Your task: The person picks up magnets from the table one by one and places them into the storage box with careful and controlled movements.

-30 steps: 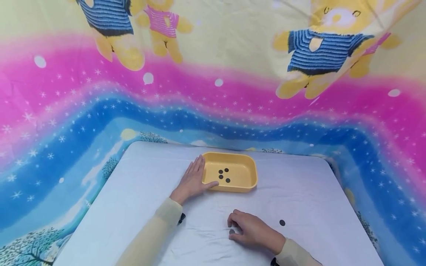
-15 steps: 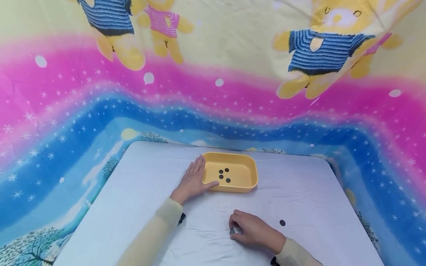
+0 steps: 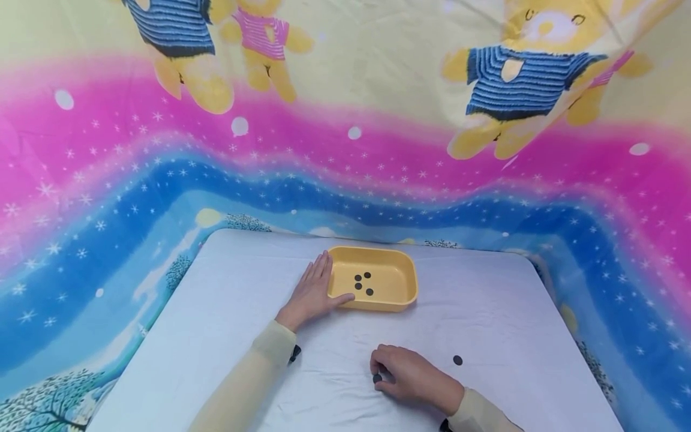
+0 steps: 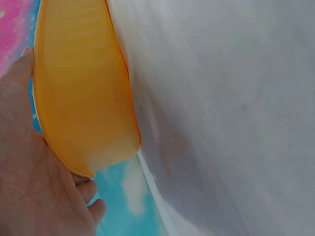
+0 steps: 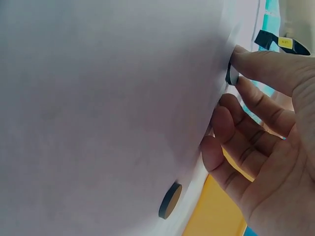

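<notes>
My left hand (image 3: 311, 293) lies along the left end of a yellow rectangular tray (image 3: 396, 307), fingers straight against the rim and thumb over the front edge. In the left wrist view the palm sits beside the tray wall (image 4: 88, 93). My right hand (image 3: 412, 373) is low over the white cloth, nearer the front. Between its thumb and index finger it pinches a small dark round disc (image 5: 233, 74) right at the cloth, the other fingers bent. Another dark disc (image 3: 457, 360) lies flat to the right of that hand; the right wrist view shows a disc (image 5: 170, 200) with a brownish face.
Several dark discs (image 3: 358, 286) lie inside the tray, toward its left half. A white cloth (image 3: 486, 312) with small wrinkles covers the table. Behind and around it hangs a printed curtain (image 3: 345, 156) with bears and snowflakes.
The pinched disc has tipped between the right thumb and index finger, its grey face giving way to a dark one. The right hand shifts only slightly; the left hand and tray stay put.
</notes>
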A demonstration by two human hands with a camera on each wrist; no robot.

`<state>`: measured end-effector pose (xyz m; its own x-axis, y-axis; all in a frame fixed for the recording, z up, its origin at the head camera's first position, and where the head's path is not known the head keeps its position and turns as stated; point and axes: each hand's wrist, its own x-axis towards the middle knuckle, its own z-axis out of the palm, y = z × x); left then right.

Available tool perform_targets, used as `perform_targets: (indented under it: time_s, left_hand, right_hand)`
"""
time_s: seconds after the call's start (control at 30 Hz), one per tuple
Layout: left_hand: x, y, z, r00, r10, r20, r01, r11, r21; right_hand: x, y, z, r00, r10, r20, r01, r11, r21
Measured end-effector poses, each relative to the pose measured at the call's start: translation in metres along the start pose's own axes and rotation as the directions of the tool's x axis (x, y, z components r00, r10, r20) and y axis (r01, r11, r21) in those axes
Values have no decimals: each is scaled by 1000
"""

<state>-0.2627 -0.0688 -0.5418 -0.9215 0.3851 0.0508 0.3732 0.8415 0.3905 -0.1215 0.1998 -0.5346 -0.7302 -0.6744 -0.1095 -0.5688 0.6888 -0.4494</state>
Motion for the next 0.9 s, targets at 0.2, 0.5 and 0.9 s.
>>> perform_targets:
  time_s: [0.2,0.5,0.9]
  left_hand:
    - [-1,0,-1,1000,-4,0,4,1000,-9]
    - [-2,1,-3,1000,-4,3,4,1000,-11]
    - [0,2,-1,1000,-3,-6,2,1000,-17]
  right_hand:
    - [0,-2,2,1000,-11,13,11,1000,17]
    - [1,-3,2,998,-31,51,27,995,93]
    - [0,1,-2,982,-118,-150,144,973,179]
